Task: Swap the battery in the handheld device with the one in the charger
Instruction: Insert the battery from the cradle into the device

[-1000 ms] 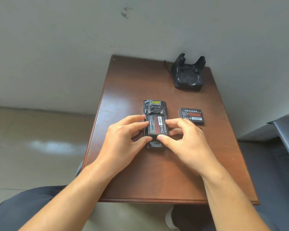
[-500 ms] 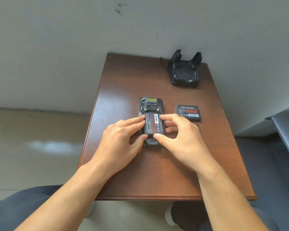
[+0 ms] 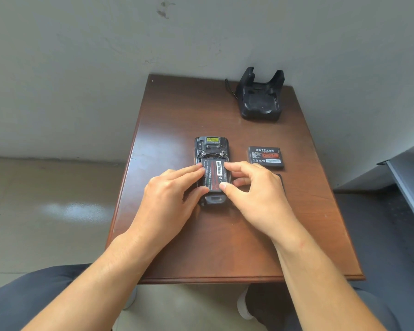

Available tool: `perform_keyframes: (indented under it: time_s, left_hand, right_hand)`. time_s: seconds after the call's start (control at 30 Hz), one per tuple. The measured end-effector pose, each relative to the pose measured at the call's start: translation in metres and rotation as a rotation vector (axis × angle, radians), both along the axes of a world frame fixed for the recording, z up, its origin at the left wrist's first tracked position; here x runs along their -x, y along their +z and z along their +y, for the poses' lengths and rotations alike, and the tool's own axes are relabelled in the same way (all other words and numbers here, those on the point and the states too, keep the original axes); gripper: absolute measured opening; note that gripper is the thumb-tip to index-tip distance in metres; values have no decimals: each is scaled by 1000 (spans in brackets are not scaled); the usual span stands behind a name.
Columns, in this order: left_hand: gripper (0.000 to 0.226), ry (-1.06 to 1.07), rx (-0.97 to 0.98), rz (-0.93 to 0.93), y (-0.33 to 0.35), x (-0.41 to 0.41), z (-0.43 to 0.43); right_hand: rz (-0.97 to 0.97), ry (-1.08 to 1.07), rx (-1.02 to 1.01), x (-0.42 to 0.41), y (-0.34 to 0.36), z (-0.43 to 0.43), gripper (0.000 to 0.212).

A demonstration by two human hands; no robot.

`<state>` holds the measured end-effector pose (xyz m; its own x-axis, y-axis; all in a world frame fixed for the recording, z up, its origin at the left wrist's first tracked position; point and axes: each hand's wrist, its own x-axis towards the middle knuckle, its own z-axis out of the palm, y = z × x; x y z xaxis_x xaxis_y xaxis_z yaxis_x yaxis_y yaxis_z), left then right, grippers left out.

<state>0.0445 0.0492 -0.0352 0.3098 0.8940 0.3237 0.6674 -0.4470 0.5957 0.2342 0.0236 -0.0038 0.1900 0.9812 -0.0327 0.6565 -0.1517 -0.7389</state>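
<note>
A black handheld device (image 3: 211,149) lies face down on the brown table (image 3: 182,111) with its back cover off. A black battery with a red label (image 3: 216,174) sits in its open bay. My left hand (image 3: 170,199) touches the battery's left edge with thumb and fingers. My right hand (image 3: 256,194) pinches its right side between forefinger and thumb. A second battery (image 3: 265,156) lies flat to the right of the device. The black charger cradle (image 3: 261,99) stands at the table's far right, its slot holding nothing.
A dark flat piece (image 3: 280,179), partly hidden by my right hand, lies on the table below the second battery. A grey wall runs behind the table. A grey shelf edge (image 3: 409,182) stands at the right. My knees are under the front edge.
The battery in the device has settled lower and flatter into the bay. Both hands stayed on its sides, fingers shifted slightly.
</note>
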Motion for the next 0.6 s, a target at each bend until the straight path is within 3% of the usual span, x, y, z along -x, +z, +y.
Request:
perform_keyframes:
  time_s: [0.37, 0.53, 0.6]
  left_hand:
    - [24, -35, 58, -32, 0, 2, 5]
    - [25, -42, 74, -49, -1, 2, 5]
    - [26, -49, 83, -54, -1, 3, 4]
  right_hand:
    - [-101, 37, -8, 1, 5, 5, 37]
    - [-135, -58, -93, -55, 32, 7, 20]
    - [-204, -45, -19, -76, 36, 2, 25]
